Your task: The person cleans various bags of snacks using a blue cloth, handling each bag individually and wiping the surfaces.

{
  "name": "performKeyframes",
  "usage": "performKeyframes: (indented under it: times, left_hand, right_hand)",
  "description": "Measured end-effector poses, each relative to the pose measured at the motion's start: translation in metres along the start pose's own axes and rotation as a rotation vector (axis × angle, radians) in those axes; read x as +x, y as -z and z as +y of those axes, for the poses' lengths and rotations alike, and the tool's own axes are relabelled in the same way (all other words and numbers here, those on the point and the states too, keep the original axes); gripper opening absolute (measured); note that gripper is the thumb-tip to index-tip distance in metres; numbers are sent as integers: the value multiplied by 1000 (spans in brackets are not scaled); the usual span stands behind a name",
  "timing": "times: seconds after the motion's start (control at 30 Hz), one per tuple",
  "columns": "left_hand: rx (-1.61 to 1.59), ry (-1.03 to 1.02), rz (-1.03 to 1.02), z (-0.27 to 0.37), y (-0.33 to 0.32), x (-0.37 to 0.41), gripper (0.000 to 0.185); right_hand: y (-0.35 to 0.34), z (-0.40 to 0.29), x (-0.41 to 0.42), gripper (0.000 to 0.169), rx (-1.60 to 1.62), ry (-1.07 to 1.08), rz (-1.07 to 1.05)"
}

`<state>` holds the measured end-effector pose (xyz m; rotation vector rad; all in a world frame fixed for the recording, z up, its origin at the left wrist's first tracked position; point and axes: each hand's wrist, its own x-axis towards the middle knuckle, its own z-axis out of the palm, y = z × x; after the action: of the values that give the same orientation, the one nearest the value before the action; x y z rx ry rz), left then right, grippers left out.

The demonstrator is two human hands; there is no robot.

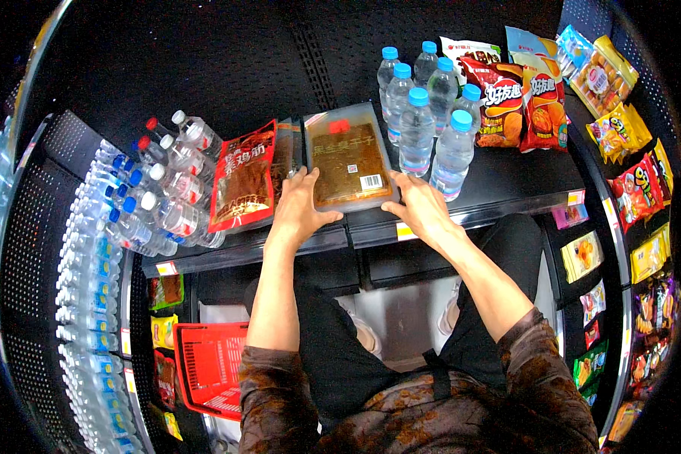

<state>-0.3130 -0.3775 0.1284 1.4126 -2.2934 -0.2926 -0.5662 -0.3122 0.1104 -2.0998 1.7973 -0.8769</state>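
A flat brown snack package (346,150) with a clear border lies on the black shelf (530,179) in front of me. It bears printed writing and a barcode. My left hand (299,200) is against its left side, the thumb along the near edge. On the opposite side, my right hand (423,205) holds the near right corner with fingers and thumb. A red snack bag (243,179) lies left of my left hand, with dark packets (285,144) partly hidden beside it. Blue-capped water bottles (417,136) stand close beyond my right hand.
Clear bottles with white caps (181,184) lean at the shelf's left. Chip bags (502,102) stand at the right back. A red shopping basket (210,369) sits low at the left. Side shelves carry bottled water (99,289) and snack packets (635,196).
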Motion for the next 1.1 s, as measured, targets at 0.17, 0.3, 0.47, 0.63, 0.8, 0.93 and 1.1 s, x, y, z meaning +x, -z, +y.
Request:
performKeyframes:
  times: [0.17, 0.3, 0.47, 0.63, 0.8, 0.93, 1.1]
  left_hand:
    - [-185, -104, 650, 24, 38, -39, 39]
    - [-187, 111, 984, -28, 44, -121, 18]
    - [-433, 806, 1050, -166, -53, -282, 22]
    - [-874, 957, 774, -291, -211, -523, 34]
    - [-911, 1438, 620, -264, -285, -525, 46]
    - [-666, 1677, 609, -262, -293, -529, 40]
    - [-266, 1887, 495, -266, -292, -535, 33]
  right_hand:
    - [13, 1, -34, 44, -26, 82, 143]
    - [22, -14, -71, 20, 149, 68, 73]
    - [0, -20, -120, 12, 207, 184, -42]
    - [-38, -27, -145, 11, 241, 176, -206]
    - [-42, -25, -164, 11, 168, 52, -295]
    - [-55, -26, -170, 13, 157, -2, -343]
    - [-65, -21, -174, 13, 141, -27, -368]
